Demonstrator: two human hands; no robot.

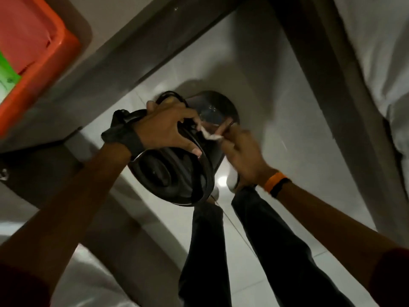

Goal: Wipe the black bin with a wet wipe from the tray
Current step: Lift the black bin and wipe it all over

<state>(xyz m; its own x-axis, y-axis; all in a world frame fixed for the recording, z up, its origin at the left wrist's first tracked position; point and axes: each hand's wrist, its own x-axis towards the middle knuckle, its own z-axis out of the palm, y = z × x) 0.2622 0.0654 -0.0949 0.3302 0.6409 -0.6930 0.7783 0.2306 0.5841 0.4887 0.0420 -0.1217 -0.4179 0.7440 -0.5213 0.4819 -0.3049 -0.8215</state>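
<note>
The black bin [174,176] is lifted off the floor and tilted, its open mouth facing me. My left hand [168,127] grips its upper rim, a dark watch on the wrist. My right hand [241,151] pinches a crumpled white wet wipe [209,135] and presses it against the bin's upper right side. The orange tray [44,60] sits on the table at the upper left, with a green packet [6,78] lying inside it.
A round dark lid or base [221,107] lies on the pale tiled floor just behind the bin. My dark-trousered legs [265,240] stand below it. A grey table edge [124,54] runs diagonally on the left, and a white sheet [380,52] hangs at the right.
</note>
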